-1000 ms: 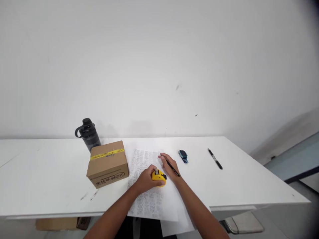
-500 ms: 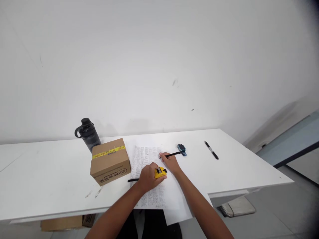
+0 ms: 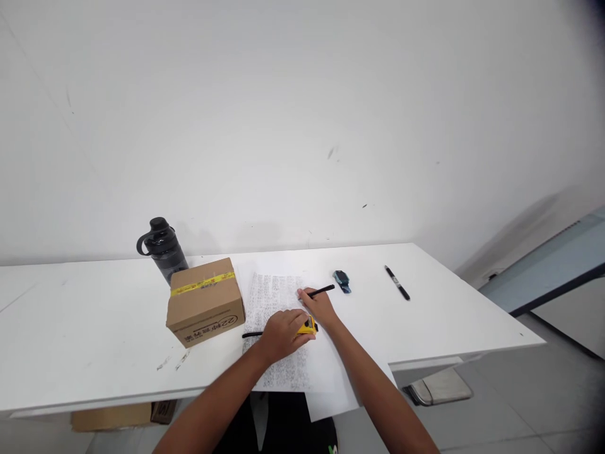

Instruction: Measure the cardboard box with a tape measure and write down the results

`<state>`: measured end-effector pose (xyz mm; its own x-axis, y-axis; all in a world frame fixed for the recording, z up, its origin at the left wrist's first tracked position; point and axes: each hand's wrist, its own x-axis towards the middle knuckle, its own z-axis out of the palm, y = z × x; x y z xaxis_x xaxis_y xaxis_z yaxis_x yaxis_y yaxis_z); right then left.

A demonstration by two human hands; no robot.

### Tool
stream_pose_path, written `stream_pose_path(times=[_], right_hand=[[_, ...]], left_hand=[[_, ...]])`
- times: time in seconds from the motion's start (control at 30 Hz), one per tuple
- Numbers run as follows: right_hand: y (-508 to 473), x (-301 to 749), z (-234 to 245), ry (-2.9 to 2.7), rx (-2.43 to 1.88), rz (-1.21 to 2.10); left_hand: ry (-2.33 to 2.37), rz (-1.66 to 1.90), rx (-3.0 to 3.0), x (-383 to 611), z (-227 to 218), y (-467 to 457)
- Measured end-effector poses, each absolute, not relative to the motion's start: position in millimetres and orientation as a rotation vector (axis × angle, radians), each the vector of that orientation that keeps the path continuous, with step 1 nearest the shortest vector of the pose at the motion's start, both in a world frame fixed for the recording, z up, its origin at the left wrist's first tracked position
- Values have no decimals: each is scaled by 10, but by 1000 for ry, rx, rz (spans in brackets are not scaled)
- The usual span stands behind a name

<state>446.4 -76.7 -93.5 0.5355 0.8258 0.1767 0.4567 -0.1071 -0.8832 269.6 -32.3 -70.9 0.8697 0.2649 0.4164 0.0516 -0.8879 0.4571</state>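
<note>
My left hand [image 3: 281, 334] is closed around a yellow tape measure [image 3: 309, 325] and rests over a sheet of paper [image 3: 274, 290] covered in dense dark writing. From the left side of that hand sticks out a thin black strip [image 3: 252, 334]; whether it belongs to the tape measure cannot be told. Just beyond, my right hand [image 3: 321, 307] grips a black pen [image 3: 324, 290], its tip down near the paper's upper right part and its back end pointing right. My right forearm lies across another white sheet [image 3: 331, 400], which overhangs the table's front edge.
A taped cardboard box [image 3: 208, 302] stands left of the paper, with a dark water bottle [image 3: 165, 249] behind it. To the right lie a blue watch [image 3: 341, 280] and another black pen [image 3: 397, 282]. The white table [image 3: 439, 315] backs onto a wall.
The pen in my right hand has tilted, its back end now pointing further up and away from the watch. My left fingers cover more of the tape measure. The whole view has shifted slightly.
</note>
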Motion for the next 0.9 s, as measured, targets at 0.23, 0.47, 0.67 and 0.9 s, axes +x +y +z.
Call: stream_pose_path(times=[0.23, 0.47, 0.67, 0.9], right_hand=[[-761, 4465, -941, -1082, -1743, 428], [-762, 4473, -936, -1056, -1759, 419], [-758, 4482, -939, -1045, -1761, 408], [-765, 4475, -932, -1029, -1733, 397]], left_hand=[[53, 1084, 2850, 2711, -772, -311], [96, 1044, 2871, 2698, -696, -332], [127, 1057, 2872, 2701, -718, -319], [141, 1009, 2862, 2707, -750, -302]])
